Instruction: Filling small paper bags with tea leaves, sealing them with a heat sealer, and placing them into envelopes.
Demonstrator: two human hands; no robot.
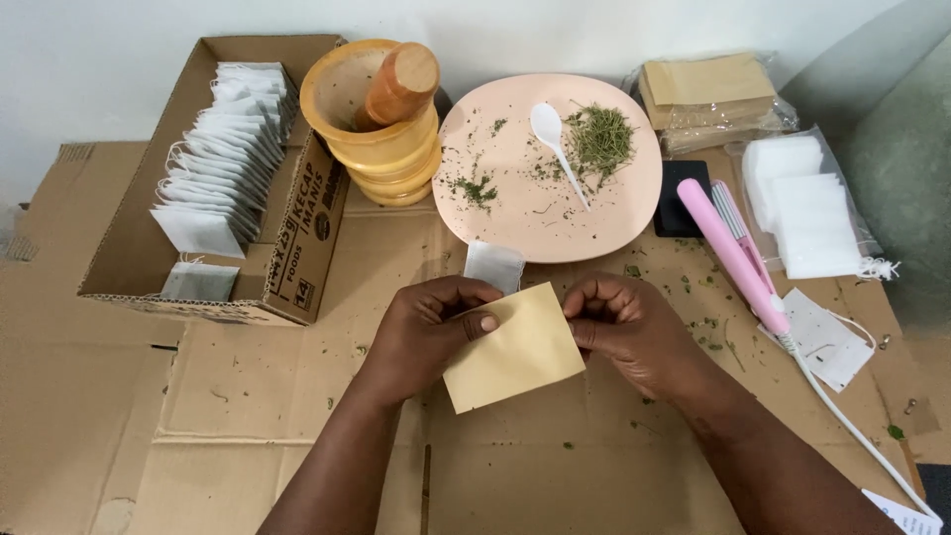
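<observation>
My left hand (431, 327) and my right hand (624, 327) both hold a small tan paper envelope (515, 352) over the cardboard-covered table. The left thumb presses on its top left part, and the right fingers pinch its upper right corner. A white tea bag (493, 266) sticks up from behind the envelope, between the two hands. Just beyond it lies a pink plate (525, 213) with dried green herbs (600, 139) and a white plastic spoon (555, 144).
A cardboard box (297, 248) at the left holds several white tea bags (223, 163). A wooden mortar with pestle (381, 114) stands beside it. At the right lie a pink flat sealer (738, 258) with a white cord, stacked white bags (807, 208), and tan envelopes (708, 94) in plastic.
</observation>
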